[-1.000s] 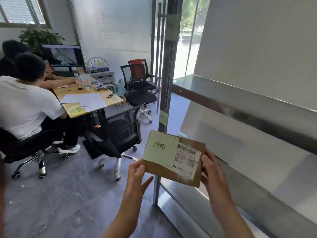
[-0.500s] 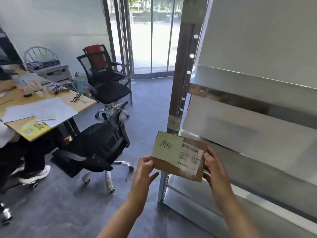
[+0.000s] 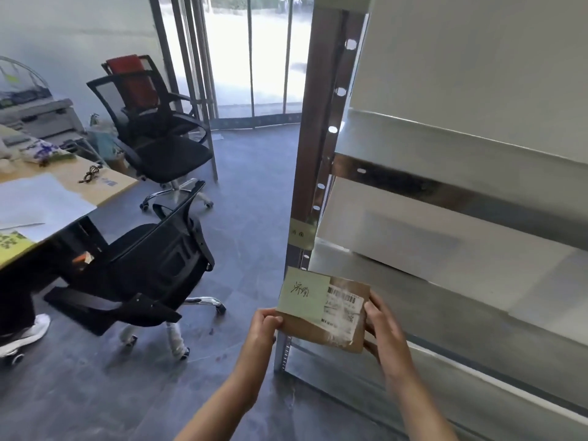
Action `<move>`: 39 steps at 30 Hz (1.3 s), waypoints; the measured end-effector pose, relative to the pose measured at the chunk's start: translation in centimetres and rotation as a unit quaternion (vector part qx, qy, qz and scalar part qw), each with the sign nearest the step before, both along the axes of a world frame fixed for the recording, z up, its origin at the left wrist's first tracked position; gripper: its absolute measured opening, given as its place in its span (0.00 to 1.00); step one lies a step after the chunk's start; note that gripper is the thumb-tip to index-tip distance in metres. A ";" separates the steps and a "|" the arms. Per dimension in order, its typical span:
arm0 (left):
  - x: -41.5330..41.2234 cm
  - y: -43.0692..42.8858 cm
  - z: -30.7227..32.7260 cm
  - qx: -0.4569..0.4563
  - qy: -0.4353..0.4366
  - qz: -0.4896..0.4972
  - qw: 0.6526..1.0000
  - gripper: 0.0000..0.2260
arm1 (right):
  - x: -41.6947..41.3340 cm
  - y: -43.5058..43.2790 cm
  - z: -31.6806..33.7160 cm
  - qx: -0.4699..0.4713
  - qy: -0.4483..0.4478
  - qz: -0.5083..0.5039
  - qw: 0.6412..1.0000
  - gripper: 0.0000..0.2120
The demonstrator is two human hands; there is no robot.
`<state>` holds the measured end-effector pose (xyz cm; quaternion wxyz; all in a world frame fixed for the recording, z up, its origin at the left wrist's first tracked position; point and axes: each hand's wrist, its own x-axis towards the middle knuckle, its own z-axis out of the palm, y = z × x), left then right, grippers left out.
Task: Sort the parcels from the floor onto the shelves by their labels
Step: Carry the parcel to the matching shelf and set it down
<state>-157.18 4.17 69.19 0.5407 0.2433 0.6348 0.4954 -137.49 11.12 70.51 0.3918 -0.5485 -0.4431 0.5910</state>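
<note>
**Q:** Fingers first: what are they doing?

**R:** Both sets grip 1 parcel. The left hand pinches its lower left edge, thumb on the front face. The right hand clasps the right edge, fingers wrapped behind.

**Q:** Where does the parcel sit?

**R:** In the air, face toward the camera, just in front of the shelf upright. Its long axis runs left to right, tilted down slightly at the right. A green note with 2 handwritten characters covers its left half, and a barcode label the right.

**Q:** And the relation the next move turns on?

**R:** The middle shelf lies up and to the right of the parcel, so the right hand is nearer. A small tag on the upright, just above the parcel, seems to match the note (too blurred to be sure).

**Q:** What can't you make out?

**R:** The right fingertips are behind the cardboard, the shelves run off the right edge, and no parcels on the floor are in view.
</note>
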 end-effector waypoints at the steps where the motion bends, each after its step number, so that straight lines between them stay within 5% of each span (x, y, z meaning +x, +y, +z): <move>1: -0.3 0.7 -0.2 -0.012 -0.006 0.001 1.000 0.07 | -0.2 0.5 -0.1 -0.004 -0.001 0.003 1.000 0.17; 17: -3.9 5.3 -1.5 -0.017 -0.001 -0.048 0.999 0.21 | -3.3 5.1 -1.4 -0.035 -0.015 0.016 0.999 0.15; 30: -5.7 6.0 -3.2 0.007 0.000 -0.136 0.991 0.20 | -3.8 4.0 -2.3 -0.038 -0.065 -0.029 0.997 0.14; 34: -5.2 6.4 -4.0 0.009 0.004 -0.156 0.988 0.08 | -2.9 3.5 -2.9 -0.042 -0.075 -0.056 0.995 0.17; 39: -3.6 7.0 -3.7 0.015 0.008 -0.187 0.982 0.07 | -0.9 3.1 -3.0 -0.053 -0.080 -0.095 0.991 0.18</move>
